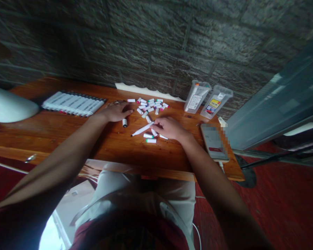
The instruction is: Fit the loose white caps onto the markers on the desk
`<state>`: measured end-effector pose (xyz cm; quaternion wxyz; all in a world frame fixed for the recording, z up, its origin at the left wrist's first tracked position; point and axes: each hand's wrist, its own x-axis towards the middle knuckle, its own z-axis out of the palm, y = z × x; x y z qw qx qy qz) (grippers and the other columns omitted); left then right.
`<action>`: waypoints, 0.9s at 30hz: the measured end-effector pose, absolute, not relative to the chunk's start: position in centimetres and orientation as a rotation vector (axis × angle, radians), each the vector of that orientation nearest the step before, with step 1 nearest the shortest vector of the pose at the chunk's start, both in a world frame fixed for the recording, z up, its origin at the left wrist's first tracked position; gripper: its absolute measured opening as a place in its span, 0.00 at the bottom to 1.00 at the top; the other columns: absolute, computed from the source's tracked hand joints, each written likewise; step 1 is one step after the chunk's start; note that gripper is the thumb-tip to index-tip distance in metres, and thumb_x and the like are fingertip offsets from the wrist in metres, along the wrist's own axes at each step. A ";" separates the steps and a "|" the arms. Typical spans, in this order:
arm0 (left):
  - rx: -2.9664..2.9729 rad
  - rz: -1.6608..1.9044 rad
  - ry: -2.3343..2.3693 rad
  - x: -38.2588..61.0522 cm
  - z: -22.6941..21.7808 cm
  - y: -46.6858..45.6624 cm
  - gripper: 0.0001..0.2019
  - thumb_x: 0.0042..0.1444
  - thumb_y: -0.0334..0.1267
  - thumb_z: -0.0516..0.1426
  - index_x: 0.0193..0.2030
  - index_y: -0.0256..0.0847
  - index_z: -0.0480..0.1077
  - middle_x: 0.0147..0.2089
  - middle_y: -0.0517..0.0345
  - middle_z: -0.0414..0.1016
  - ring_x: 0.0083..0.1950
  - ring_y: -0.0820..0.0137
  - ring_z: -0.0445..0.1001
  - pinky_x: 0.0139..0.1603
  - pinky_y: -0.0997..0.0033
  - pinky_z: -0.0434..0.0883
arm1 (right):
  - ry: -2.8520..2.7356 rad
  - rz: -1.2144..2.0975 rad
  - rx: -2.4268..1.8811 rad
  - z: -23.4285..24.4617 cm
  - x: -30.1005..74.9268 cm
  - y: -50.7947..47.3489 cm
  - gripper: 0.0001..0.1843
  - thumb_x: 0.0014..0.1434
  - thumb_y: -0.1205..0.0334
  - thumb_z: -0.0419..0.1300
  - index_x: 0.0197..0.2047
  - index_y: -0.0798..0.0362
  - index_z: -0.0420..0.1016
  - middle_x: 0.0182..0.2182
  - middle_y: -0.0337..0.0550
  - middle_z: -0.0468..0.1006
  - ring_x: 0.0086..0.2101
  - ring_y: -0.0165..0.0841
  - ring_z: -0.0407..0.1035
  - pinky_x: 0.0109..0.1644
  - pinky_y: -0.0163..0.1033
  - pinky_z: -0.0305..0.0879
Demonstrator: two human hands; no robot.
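Observation:
My right hand [167,127] is closed on the upper end of a white marker [142,129]. The marker slants just over the wooden table, its bare dark tip pointing to the lower left. My left hand [117,111] rests on the table with the thumb held away from the fingers, and I see nothing in it. Just below its thumb lies a white cap with a black end [124,123]. Two green-ended caps [150,140] lie below my right hand. Beyond both hands is a loose heap of white caps with coloured ends [151,104].
A row of white markers [73,103] lies at the left, near a white rounded object [10,104]. Two clear plastic containers [197,97] stand at the back right. A phone [214,142] with a cable lies near the table's right edge. Behind runs a stone wall [146,45].

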<state>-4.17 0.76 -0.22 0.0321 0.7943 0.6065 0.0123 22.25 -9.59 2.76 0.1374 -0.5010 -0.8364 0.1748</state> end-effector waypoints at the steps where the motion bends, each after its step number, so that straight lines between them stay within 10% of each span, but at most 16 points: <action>1: 2.446 0.044 1.867 -4.1 -0.2 0.7 0.33 0.64 0.58 0.41 0.71 0.44 0.52 0.70 0.53 0.56 0.71 0.58 0.56 0.69 0.61 0.53 | -2.421 0.502 -1.459 2.8 22.2 -9.6 0.16 0.64 0.52 0.55 0.38 0.54 0.77 0.32 0.42 0.80 0.31 0.27 0.68 0.33 0.33 0.51; 27: 2.454 0.130 1.720 -4.2 -0.5 0.8 0.39 0.66 0.62 0.39 0.70 0.30 0.52 0.70 0.46 0.53 0.70 0.55 0.53 0.68 0.61 0.48 | -2.464 0.469 -1.460 2.8 22.3 -9.6 0.17 0.65 0.50 0.53 0.40 0.54 0.77 0.33 0.43 0.79 0.32 0.28 0.67 0.35 0.33 0.52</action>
